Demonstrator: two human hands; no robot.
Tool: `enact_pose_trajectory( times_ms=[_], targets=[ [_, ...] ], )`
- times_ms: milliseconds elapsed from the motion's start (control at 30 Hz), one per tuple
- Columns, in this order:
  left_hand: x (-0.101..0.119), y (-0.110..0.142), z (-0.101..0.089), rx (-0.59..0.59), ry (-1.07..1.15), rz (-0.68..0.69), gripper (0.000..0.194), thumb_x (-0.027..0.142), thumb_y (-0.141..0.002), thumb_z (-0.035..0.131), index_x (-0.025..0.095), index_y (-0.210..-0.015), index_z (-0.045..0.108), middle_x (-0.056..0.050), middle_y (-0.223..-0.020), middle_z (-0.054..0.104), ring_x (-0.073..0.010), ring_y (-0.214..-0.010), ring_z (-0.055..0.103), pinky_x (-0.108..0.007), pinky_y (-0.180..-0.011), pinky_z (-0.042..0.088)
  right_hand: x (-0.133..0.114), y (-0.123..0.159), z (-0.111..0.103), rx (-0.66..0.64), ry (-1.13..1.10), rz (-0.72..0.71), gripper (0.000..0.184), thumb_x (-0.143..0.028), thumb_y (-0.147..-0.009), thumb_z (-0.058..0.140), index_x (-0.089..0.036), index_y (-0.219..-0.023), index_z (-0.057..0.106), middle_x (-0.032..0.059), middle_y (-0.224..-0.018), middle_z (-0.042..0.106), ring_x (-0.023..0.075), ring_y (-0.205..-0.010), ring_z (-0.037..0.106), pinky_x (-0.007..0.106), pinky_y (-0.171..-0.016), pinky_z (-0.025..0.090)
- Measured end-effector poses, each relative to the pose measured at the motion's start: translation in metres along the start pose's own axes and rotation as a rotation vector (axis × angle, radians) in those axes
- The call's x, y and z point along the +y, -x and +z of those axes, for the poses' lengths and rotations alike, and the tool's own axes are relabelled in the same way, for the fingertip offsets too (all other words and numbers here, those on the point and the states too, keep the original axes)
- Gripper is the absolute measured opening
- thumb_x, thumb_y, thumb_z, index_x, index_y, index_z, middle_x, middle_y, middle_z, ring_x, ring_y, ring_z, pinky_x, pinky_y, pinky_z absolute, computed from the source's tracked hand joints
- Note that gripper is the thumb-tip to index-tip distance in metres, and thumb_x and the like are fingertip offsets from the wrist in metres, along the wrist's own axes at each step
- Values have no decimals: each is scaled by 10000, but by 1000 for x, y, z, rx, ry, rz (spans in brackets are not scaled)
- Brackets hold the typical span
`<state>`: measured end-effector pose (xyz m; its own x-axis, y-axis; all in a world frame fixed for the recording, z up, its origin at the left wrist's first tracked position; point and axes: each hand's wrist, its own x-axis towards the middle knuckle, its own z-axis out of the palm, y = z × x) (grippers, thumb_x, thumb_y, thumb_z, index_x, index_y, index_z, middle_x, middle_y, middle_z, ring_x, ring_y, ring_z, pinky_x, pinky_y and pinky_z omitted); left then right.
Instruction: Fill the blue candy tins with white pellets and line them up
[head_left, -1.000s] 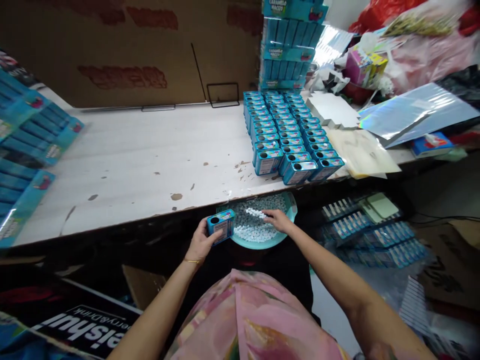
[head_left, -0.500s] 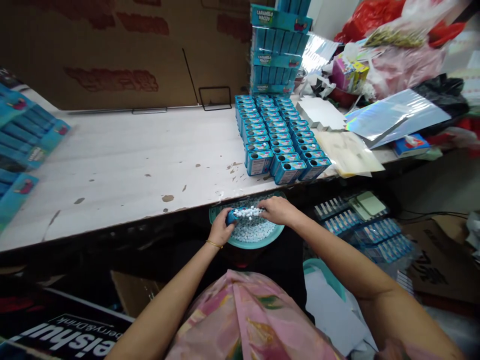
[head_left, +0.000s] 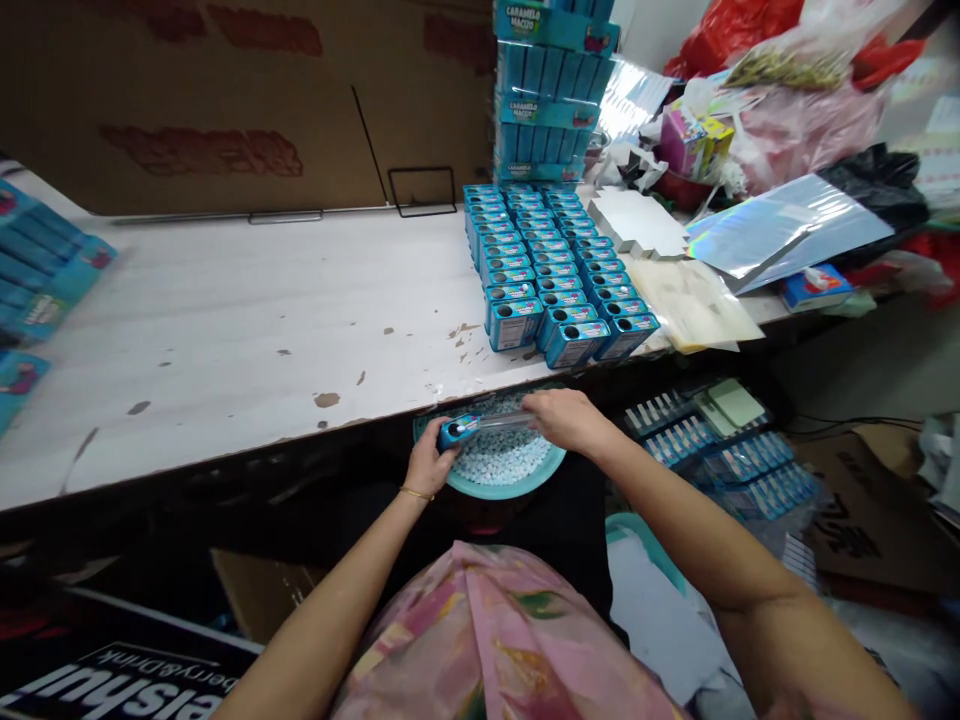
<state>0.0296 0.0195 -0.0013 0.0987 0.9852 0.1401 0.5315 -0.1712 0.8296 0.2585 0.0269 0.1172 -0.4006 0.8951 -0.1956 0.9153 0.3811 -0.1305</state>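
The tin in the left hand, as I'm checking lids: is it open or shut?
Open: the tin in the left hand shows a dark round hole in its top. How full, I cannot tell.

Held tin [head_left: 456, 435]: blue, black spot on top
Basin [head_left: 501, 491]: pale turquoise
Pellets [head_left: 504, 457]: white to faint blue
Counter [head_left: 225, 300]: white, blotched brown
Cardboard [head_left: 322, 110]: brown, blocked with dark red
Blouse [head_left: 480, 640]: pink, splashed with green and yellow
Bracelet [head_left: 417, 493]: gold
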Motion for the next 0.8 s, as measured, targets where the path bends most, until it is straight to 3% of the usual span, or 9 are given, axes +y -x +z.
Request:
enact_pose_trajectory(
  times_ms=[133, 267, 367, 467, 567, 700, 800],
  targets=[
    [-4, 6, -20, 86, 49, -59, 390, 303, -654, 568, 197, -1011, 453, -29, -943, 552, -176, -867, 528, -315, -816, 403, 23, -13, 67, -156, -141, 199, 266, -215, -755, 476, -191, -1006, 561, 125, -1008, 604, 254, -942, 546, 358, -778, 391],
    [-5, 12, -33, 128, 63, -92, 411, 337, -643, 589, 199, -1005, 454, -28, -927, 551, -179, -857, 529, -320, -808, 407, -5, -51, 131, -205, -257, 222, 301, -212, -780, 440, -172, -1051, 564, 138, -1008, 612, 250, -932, 559, 346, -776, 397],
    [-5, 15, -36, 157, 85, -120, 433, 348, -627, 600, 190, -1003, 453, -28, -908, 548, -182, -848, 529, -326, -805, 406, -22, -71, 153, -203, -368, 205, 361, -257, -773, 466, -188, -1122, 527, 104, -1014, 620, 225, -917, 570, 300, -757, 409],
    [-6, 15, -39, 171, 106, -143, 439, 344, -614, 608, 181, -991, 455, -29, -896, 546, -179, -832, 528, -327, -798, 409, -15, -70, 156, -163, -461, 175, 366, -292, -770, 486, -187, -1117, 529, 72, -1053, 606, 195, -945, 552, 260, -769, 403],
    [-6, 15, -40, 174, 126, -131, 433, 339, -616, 607, 184, -990, 453, -27, -896, 547, -173, -825, 530, -320, -790, 414, 5, -55, 144, -98, -534, 124, 322, -274, -771, 489, -192, -1077, 545, 34, -1041, 606, 161, -943, 537, 237, -785, 389],
    [-5, 13, -34, 168, 97, -106, 429, 344, -620, 602, 184, -992, 458, -25, -903, 552, -175, -836, 532, -312, -790, 412, 27, -28, 107, 17, -638, 53, 307, -231, -728, 530, -172, -1026, 571, 24, -907, 629, 154, -825, 547, 247, -732, 395],
    [-2, 9, -24, 127, 53, -69, 397, 309, -642, 575, 182, -1000, 461, -33, -927, 552, -174, -845, 529, -304, -793, 407, 30, -13, 70, 66, -621, -15, 279, -238, -731, 519, -188, -997, 585, 11, -858, 630, 147, -785, 542, 251, -713, 391]
  ],
)
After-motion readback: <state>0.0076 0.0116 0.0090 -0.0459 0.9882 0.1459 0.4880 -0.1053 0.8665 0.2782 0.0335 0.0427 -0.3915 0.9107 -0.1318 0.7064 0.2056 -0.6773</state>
